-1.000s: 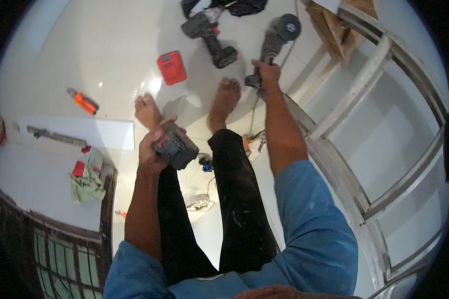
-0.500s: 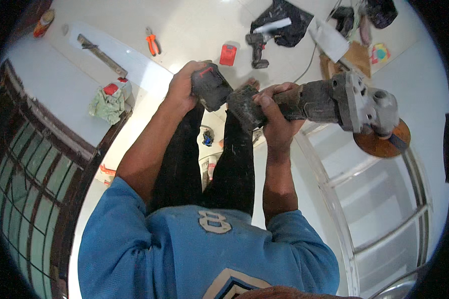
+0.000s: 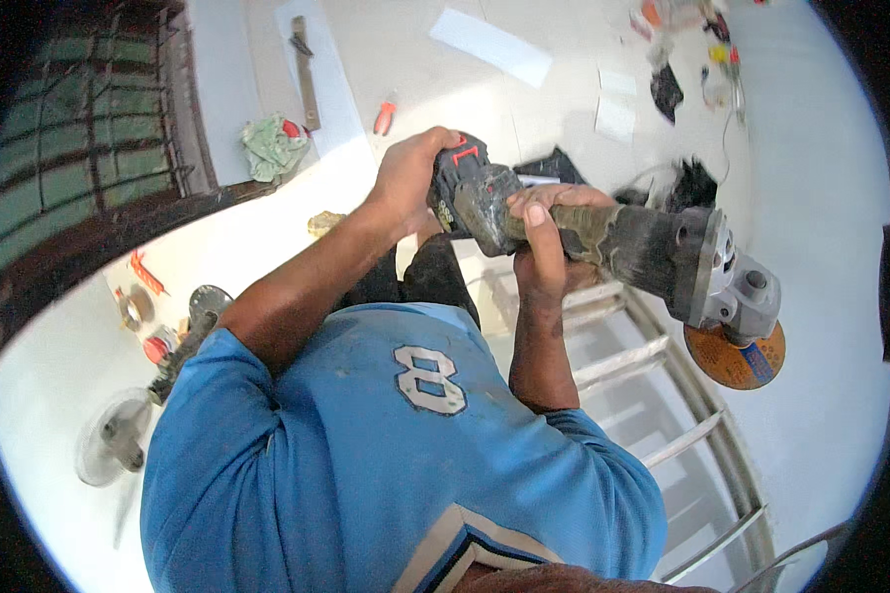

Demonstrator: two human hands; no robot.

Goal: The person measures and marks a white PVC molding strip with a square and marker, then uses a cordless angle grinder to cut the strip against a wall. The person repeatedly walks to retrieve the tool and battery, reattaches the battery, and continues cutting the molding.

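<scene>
My right hand [image 3: 552, 237] is wrapped round the dark, dusty body of a cordless angle grinder [image 3: 643, 247]. The grinder points to the right, its grey metal head ending in a brown cutting disc [image 3: 737, 354]. My left hand [image 3: 405, 183] grips a black battery pack [image 3: 457, 163] with red marks. That battery sits against the rear end of the grinder; whether it is locked on, I cannot tell. Part of the left fingers is hidden behind the battery.
Orange-handled pliers [image 3: 385, 116] lie on the pale floor. Near the window grille [image 3: 79, 119], a green cloth [image 3: 272, 146] rests on a ledge. A white ladder [image 3: 653, 395] stands at the right. A fan [image 3: 119, 435] is at the lower left. White sheets [image 3: 489, 46] lie farther off.
The battery, held apart from the grinder before, now meets its rear end. My left hand has moved right, and the view has turned, bringing the fan into sight.
</scene>
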